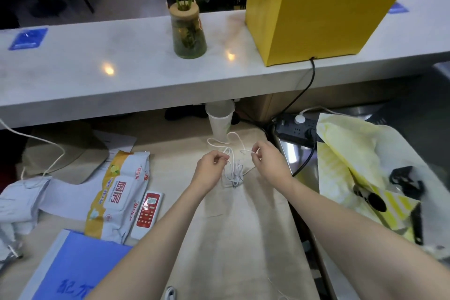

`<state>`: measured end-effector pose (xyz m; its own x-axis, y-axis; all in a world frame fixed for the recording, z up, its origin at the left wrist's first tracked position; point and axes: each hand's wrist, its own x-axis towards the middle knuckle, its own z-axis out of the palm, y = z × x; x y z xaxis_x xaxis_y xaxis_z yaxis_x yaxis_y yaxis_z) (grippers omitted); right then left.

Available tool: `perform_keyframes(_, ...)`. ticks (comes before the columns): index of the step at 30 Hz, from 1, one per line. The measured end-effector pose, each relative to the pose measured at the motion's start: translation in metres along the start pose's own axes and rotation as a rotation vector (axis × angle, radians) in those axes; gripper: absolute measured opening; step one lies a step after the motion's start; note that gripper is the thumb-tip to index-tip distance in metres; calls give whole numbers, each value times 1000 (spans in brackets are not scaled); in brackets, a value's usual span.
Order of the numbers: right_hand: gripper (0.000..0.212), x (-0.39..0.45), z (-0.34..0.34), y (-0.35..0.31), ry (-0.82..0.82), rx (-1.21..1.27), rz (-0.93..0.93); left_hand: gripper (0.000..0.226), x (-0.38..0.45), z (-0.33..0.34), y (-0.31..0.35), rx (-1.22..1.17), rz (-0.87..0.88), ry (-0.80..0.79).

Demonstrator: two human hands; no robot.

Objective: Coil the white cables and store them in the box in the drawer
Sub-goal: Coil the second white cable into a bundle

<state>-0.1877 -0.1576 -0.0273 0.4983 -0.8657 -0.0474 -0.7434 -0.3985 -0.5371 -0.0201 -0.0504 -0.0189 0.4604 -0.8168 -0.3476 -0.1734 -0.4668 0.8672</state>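
Reception desk, raised counter [121, 80], power strip [297, 126]

My two bare hands hold a thin white cable over a beige desk, seen from above.

My left hand [211, 165] pinches one strand of the white cable [235, 173] and my right hand [267, 163] pinches another; loose loops hang tangled between them and trail toward a clear plastic cup [220, 122] just beyond. Left of my arms lie a wet-wipes pack [121, 192], a red-and-white remote [147, 212] touching it, and a blue folder [73, 268]. To the right sit a black power strip [294, 126] and a yellow patterned cloth [345, 168]. On the white counter [97, 75] behind stand a glass plant vase [188, 31] and a tall yellow box [323, 5].
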Motion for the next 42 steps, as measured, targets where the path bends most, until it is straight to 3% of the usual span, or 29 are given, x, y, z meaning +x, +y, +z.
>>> perform_keyframes(5,5,-16,-18,-21,57,58,-46,24,-22,-4,14,-38,0,-60)
perform_keyframes(10,6,-46,-26,-51,67,132,-180,39,-48,0,30,-191,-46,-200)
perform_keyframes(14,6,-66,-30,-68,76,168,-237,37,-64,-6,40,-256,49,-138)
perform_keyframes(18,10,-76,-38,-77,131,303,-176,28,-79,-20,58,-232,95,-115)
perform_keyframes(23,58,-72,-45,-84,-11,171,-88,32,-98,-45,90,-77,232,-148)
perform_keyframes(26,67,-67,-45,-82,-113,92,-99,29,-107,-59,109,-62,293,-142)
perform_keyframes(29,61,-64,-40,-80,-154,91,-90,26,-113,-72,122,-57,319,-135)
perform_keyframes(37,18,-55,-22,-90,-156,218,-88,24,-121,-88,130,-76,359,-133)
perform_keyframes(42,18,-53,-14,-91,-206,210,14,21,-122,-96,131,-128,345,-99)
